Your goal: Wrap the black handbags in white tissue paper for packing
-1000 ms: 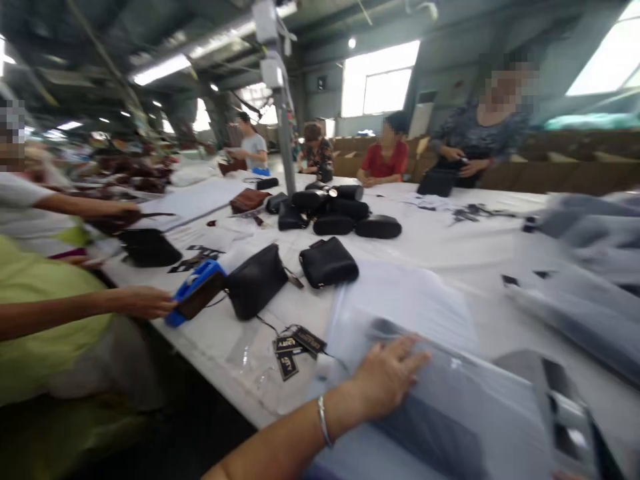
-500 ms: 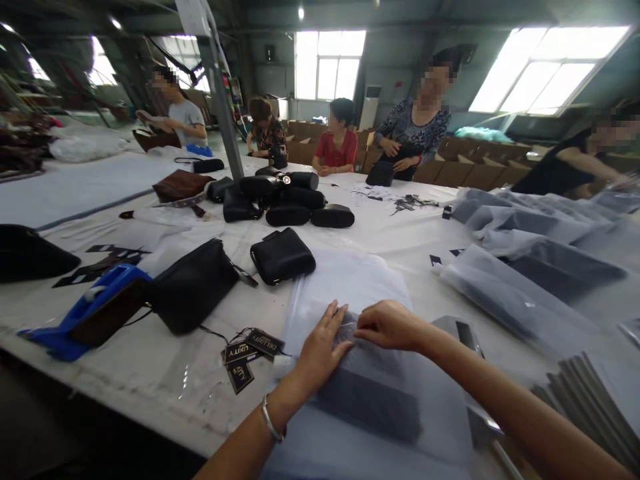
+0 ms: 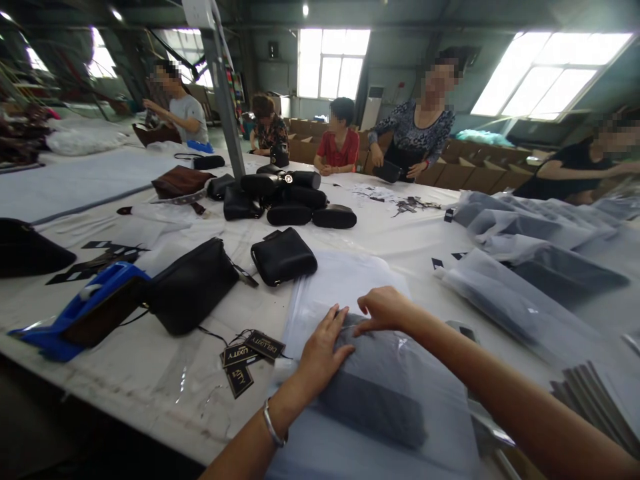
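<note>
A dark flat item lies inside a translucent plastic bag (image 3: 390,393) on the white table (image 3: 150,387) in front of me. My left hand (image 3: 323,347), with a silver bangle on the wrist, lies flat on the bag with fingers stretched out. My right hand (image 3: 383,308) has its fingers curled and pinches the bag's upper edge right beside the left fingertips. Under this bag sits a stack of more clear bags (image 3: 350,277).
Two black pouches (image 3: 193,285) (image 3: 283,256) and loose black hang tags (image 3: 250,350) lie to my left, by a blue tape dispenser (image 3: 80,310). More black bags (image 3: 295,197) are piled mid-table. Bagged items (image 3: 530,293) lie at right. Several people work at the far side.
A second ago only my left hand lay on the bag, while the view swung right. My right hand came in and has since slid slightly up along the bag's edge.
</note>
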{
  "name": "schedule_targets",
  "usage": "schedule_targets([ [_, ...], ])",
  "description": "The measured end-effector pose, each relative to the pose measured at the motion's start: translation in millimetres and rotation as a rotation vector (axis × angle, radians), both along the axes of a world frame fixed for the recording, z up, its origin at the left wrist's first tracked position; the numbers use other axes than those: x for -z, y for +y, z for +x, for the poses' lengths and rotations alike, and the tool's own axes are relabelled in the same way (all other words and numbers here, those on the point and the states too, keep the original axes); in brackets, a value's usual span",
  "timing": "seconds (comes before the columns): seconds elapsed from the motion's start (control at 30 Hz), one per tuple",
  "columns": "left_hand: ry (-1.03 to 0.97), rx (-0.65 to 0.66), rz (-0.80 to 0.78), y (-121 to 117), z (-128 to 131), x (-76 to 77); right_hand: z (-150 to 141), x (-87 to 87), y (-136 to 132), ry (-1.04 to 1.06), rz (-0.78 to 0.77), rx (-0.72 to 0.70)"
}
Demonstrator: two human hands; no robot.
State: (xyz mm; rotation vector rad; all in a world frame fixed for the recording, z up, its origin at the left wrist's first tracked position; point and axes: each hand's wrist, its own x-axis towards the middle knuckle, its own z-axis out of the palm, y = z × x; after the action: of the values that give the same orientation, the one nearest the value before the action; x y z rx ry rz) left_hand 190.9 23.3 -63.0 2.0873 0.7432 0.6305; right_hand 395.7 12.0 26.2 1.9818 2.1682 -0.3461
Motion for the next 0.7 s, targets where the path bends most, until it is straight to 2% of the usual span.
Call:
schedule_targets([
  [0.13, -0.01, -0.003, 0.014, 1.6, 0.2, 1.3, 30.4, 14.0, -9.2, 0.141, -0.022, 0.154],
  [0.23, -0.032, -0.01, 0.035, 3.0, -0.6, 4.0, 42.1, 17.2, -32.8, 0.141, 0.117, 0.292],
  [0.33, -0.053, -0.053, 0.108, 0.7, -2.0, 1.3, 30.6, 16.2, -72.4, 0.147, 0.312, 0.382],
  [0.4, -0.06, -0.073, 0.22, -3.8, -1.8, -4.8, 9.9, 19.5, -104.8, 0.216, 0.463, 0.356],
  [0.47, -0.047, -0.032, 0.36, -9.3, 0.7, -11.5, -16.3, 29.5, -137.4, 0.282, 0.557, 0.253],
  [0.57, 0.056, 0.11, 0.533, -14.9, 9.5, -14.4, -52.5, 55.7, -176.1, 0.23, 0.542, 0.089],
  [0.7, 0.239, 0.212, 0.565, -10.9, 22.2, -3.5, -76.5, 94.0, -195.7, 0.119, 0.536, 0.078],
])
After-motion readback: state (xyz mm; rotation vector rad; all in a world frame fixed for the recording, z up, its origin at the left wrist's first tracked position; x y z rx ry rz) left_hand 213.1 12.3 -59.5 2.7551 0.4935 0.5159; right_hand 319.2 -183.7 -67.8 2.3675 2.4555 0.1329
